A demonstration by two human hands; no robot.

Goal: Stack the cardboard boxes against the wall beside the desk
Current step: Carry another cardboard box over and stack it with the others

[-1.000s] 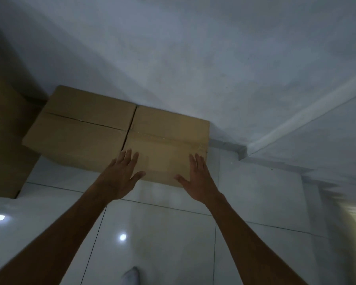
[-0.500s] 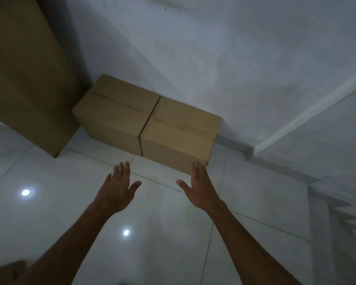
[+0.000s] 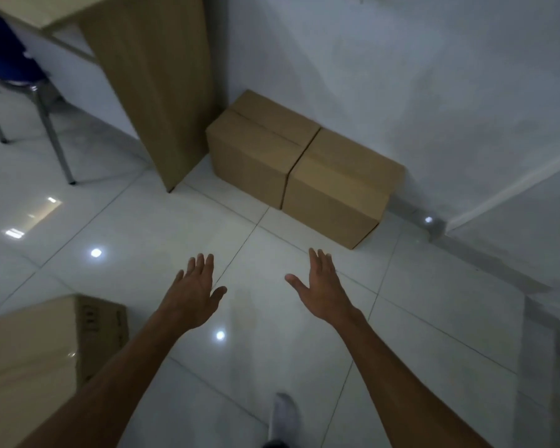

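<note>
- Head view: two boxes stand side by side on the floor (image 3: 175, 227), touching each other, backs to the wall (image 3: 401, 76); the left box (image 3: 249, 156) is just beside the desk (image 3: 156, 85) panel, the right box (image 3: 337, 195) is next to it
- A third box (image 3: 39, 347) lies on the floor at the lower left, well apart from the pair; I judge it is the next one to take
- Handling, as a judgement: the boxes are closed, with flat stiff faces and sharp edges, so they should keep their shape when lifted; the weight I cannot tell, nothing shows what is inside
- The cardboard looks dry and matte, not slippery for bare skin; the shiny tiles would let a box slide easily
- Best hold, I think: two palms on opposite side faces, low, or fingers under the bottom edges; the top flaps are a weaker place
- To stack, the third box should go flat on top of the pair, its back to the wall
- Left hand (image 3: 191, 295): fingers straight and slightly spread, thumb out, it holds nothing and touches nothing
- Right hand (image 3: 324, 289): the same, fingers extended, thumb out to the side, empty, above the floor
- Both hands are near the right box, but not touching it
</note>
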